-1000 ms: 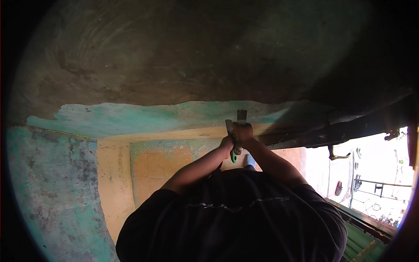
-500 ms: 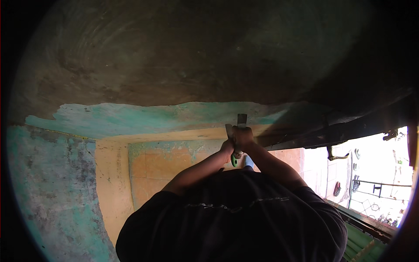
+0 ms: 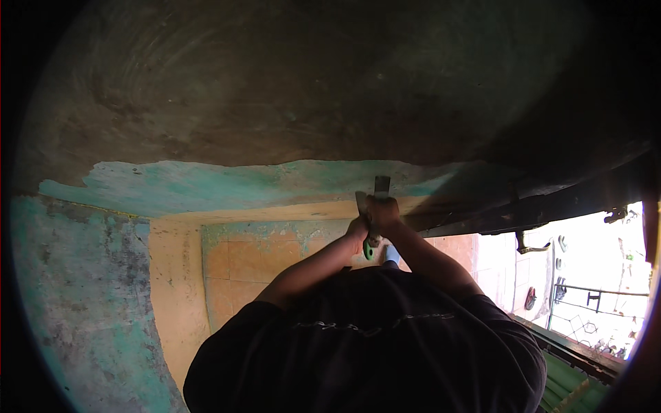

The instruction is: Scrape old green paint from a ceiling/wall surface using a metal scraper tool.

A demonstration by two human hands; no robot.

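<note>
Your wall reads dim, its upper area near-black, while hard daylight enters at right and overexposes the ground outside to white glare. A diagonal shadow edge crosses the wall's right part, and your black shirt loses most fold detail. You have bowed straight edges and black vignetting at the rim; finger detail on your left hand and right hand is indistinct.

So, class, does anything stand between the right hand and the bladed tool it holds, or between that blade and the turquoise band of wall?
Nothing visible does: the right hand grips the bladed tool directly, and no object shows between the blade and the turquoise band of wall. Whether they touch is unclear.
</note>
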